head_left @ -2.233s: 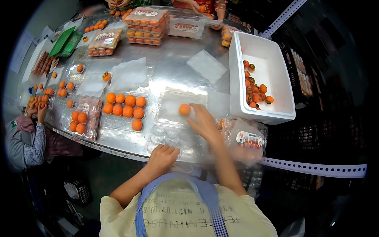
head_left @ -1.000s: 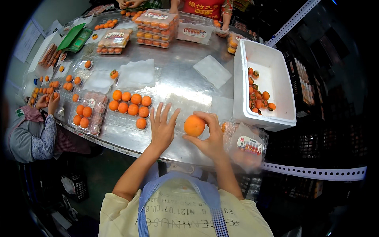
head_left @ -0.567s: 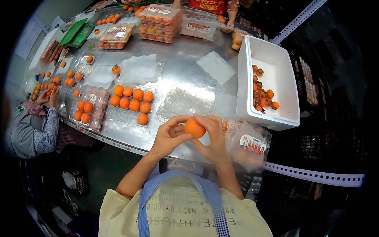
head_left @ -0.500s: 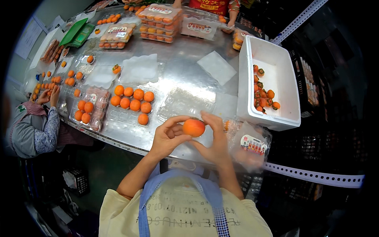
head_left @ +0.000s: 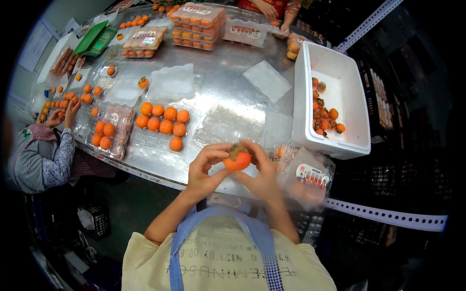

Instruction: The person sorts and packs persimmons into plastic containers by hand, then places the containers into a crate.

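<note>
Between my two hands, above the near edge of the metal table, is an orange persimmon (head_left: 237,162), its brownish-green leafy cap tilted upward. My left hand (head_left: 206,169) holds its left side with thumb and fingers. My right hand (head_left: 262,170) grips the right side the same way. Just beyond them lies an empty clear plastic tray (head_left: 228,125). To the left, another clear tray holds several persimmons (head_left: 166,127) in rows, with a white liner sheet (head_left: 171,82) on its lid half. Beside my right hand sits a packed clear box (head_left: 308,177) with a printed label.
A white foam box (head_left: 301,92) with several loose persimmons stands at the right. Stacked packed boxes (head_left: 196,26) and a green basket (head_left: 99,41) are at the back. A co-worker's hands (head_left: 72,114) work at the left; another person's hands (head_left: 284,24) are at the far side.
The persimmon has been turned in my hands, so its leafy cap now shows instead of smooth skin. The far person's hands have come further into view; the left co-worker's hand has shifted slightly.
</note>
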